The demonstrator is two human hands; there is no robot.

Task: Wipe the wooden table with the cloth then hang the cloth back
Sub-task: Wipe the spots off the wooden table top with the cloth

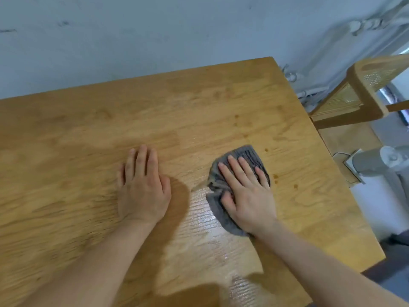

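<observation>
A grey cloth [240, 171], crumpled and ribbed in texture, lies on the right half of the wooden surface [88, 134], pressed flat beneath the right hand [247, 191]. The right hand rests palm down on the cloth with its fingers [234, 171] spread and extended toward the far edge, the thumb tucked against a fold at the cloth's left side; parts of the cloth show beyond the fingertips and beneath the wrist. The left hand [143, 187] lies palm down directly on the bare wood, just beside the cloth but apart from it, fingers straight and close together, holding nothing. Both forearms enter from the near edge of the view. A glossy, wet-looking patch [205, 218] on the wood extends from the cloth toward the near edge, between the two arms. Several small dark spots [275, 176] mark the wood just right of the cloth. Beyond the right edge of the surface stands a wooden chair [363, 91] with a woven back panel. A pale wall [155, 34] runs behind the far edge, with white pipes [309, 94] at its lower right corner.
</observation>
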